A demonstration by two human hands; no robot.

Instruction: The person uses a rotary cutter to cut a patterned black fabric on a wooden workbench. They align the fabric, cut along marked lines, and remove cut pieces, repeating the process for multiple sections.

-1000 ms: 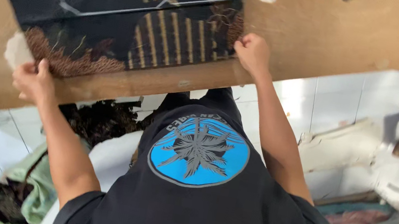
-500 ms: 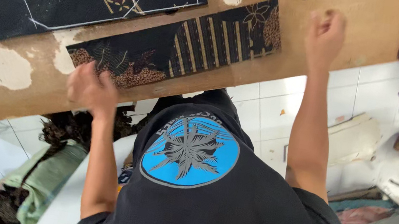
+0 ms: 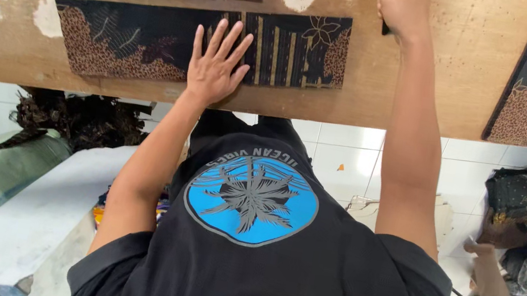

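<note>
- The left hand (image 3: 215, 66) lies flat, palm down, with all five fingers spread and pointing to the far side.
- Its thumb sticks out toward the right, apart from the other fingers.
- The left forearm runs from the wrist back toward the near left, bent at the elbow beside the torso.
- The right hand (image 3: 398, 4) is stretched much farther away, at the far edge of the view, so its fingertips are cut off.
- Its fingers curl downward; whether they grip anything cannot be told.
- The right arm is almost straight, running from the shoulder on the near right up to the wrist.
- Both arms are bare below short dark sleeves.
</note>
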